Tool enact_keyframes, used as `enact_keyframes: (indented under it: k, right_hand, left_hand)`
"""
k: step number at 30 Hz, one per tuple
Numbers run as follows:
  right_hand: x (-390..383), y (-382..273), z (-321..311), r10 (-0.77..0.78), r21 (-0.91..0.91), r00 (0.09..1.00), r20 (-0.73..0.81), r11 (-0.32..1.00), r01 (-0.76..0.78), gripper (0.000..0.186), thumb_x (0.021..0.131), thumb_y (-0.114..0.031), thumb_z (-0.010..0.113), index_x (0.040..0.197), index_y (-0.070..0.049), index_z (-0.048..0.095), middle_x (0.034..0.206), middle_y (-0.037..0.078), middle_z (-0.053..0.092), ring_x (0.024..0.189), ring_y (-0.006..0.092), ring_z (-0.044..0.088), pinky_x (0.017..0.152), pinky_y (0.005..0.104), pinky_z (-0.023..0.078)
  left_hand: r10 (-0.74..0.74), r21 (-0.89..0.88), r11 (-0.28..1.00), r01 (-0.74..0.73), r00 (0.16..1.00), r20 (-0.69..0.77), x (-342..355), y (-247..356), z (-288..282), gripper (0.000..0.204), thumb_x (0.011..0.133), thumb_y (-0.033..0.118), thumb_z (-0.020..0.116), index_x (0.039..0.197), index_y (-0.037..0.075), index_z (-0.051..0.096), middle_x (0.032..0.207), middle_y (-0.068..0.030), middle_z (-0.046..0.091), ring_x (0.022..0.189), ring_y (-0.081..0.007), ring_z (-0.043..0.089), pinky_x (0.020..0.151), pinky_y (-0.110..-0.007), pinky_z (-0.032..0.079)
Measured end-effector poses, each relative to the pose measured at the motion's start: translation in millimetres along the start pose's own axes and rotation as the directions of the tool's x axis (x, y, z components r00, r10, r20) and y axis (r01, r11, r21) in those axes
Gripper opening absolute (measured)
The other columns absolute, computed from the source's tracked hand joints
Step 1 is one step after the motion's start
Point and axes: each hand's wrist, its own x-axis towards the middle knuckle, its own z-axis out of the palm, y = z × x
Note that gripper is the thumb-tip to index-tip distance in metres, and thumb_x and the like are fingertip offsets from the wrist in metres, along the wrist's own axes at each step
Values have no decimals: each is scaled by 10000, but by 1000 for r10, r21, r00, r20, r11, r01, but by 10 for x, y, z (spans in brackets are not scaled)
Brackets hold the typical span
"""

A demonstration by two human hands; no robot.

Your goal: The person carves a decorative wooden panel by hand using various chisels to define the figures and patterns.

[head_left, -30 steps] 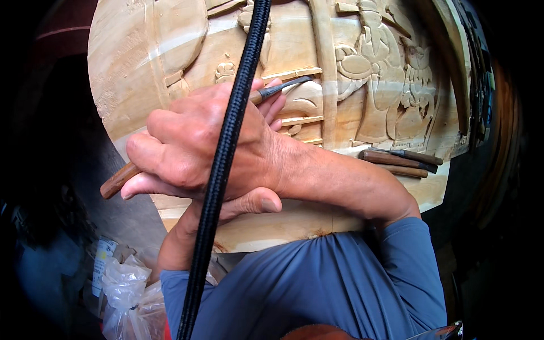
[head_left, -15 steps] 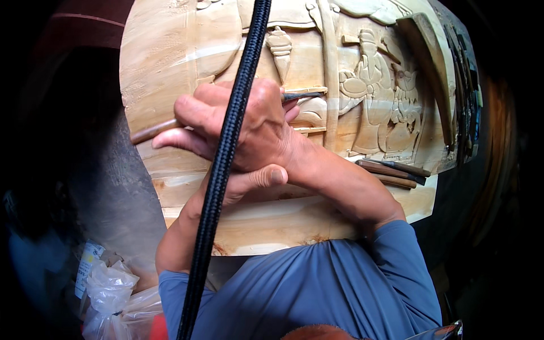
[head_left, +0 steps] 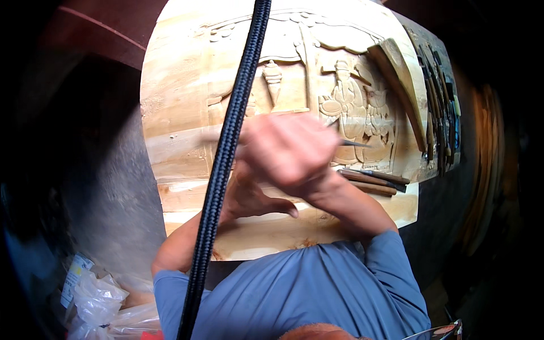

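Note:
My right hand (head_left: 292, 148), smeared by motion, is closed around a carving chisel (head_left: 355, 143). Its thin dark blade points right over the carved panel (head_left: 187, 122), and the blurred handle sticks out to the left. Beneath that hand lies my left hand (head_left: 245, 195), its thumb stretched out to the right and apart. The left fingers are mostly hidden behind the right hand. On the pale wooden panel are a raised ice-cream cone (head_left: 273, 79) and figures (head_left: 345, 96) in relief.
Several wood-handled chisels (head_left: 374, 182) lie at the panel's near right. A long curved wooden piece (head_left: 399, 85) rests on its right side, beside a row of dark tools (head_left: 439, 107). A black braided cable (head_left: 226, 141) crosses the view. Plastic bags (head_left: 99, 300) sit at lower left.
The right hand has moved right and nearer to me with the chisel, its blade leaving the carved strip below the cone. The left thumb has come away from the right wrist. The view has shifted.

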Motion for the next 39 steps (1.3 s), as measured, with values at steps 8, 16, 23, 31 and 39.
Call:
enact_keyframes:
  k: [8, 16, 23, 31, 39]
  right_hand:
    - [-226, 739, -1200, 754, 827, 657, -5, 373, -421, 592, 1250, -485, 392, 755, -160, 398, 693, 57, 537, 559, 89, 410, 524, 239, 341]
    - [-394, 576, -979, 399, 422, 907, -134, 851, -312, 756, 1185, -707, 245, 808, -81, 439, 641, 122, 600, 484, 151, 468, 504, 300, 322]
    - [-488, 812, -1048, 555, 521, 814, -174, 753, -402, 759, 1145, -771, 282, 795, -106, 391, 735, 127, 573, 519, 115, 403, 475, 246, 323]
    - [-197, 644, -843, 647, 236, 762, -7, 742, -628, 827, 1064, -711, 639, 662, -15, 441, 799, 111, 559, 650, 198, 590, 538, 282, 428]
    - [-67, -6, 163, -20, 381, 968, 252, 921, -80, 455, 985, -520, 768, 812, -134, 600, 728, 13, 535, 617, 157, 604, 557, 345, 516]
  left_hand:
    - [445, 512, 784, -350, 893, -71, 280, 366, 363, 675, 921, 311, 911, 1488, 16, 696, 1060, -128, 851, 844, -239, 813, 720, -357, 653]
    - [518, 529, 729, -434, 855, -12, 680, 139, 380, 727, 868, 368, 946, 1434, -31, 724, 916, -84, 793, 688, -206, 723, 598, -348, 559]
    - [477, 507, 763, -401, 879, -22, 650, 87, 338, 472, 887, 349, 946, 1178, 1, 816, 928, -79, 824, 675, -187, 728, 580, -324, 559]
    - [288, 385, 890, -243, 956, -63, 639, 233, 215, 886, 781, 416, 1020, 1463, -29, 671, 1008, -102, 826, 804, -208, 788, 693, -307, 616]
    - [222, 152, 967, -204, 968, -116, 18, -69, 41, 1214, 840, 783, 822, 1654, -30, 434, 1581, -144, 597, 1439, -256, 555, 1287, -478, 389]
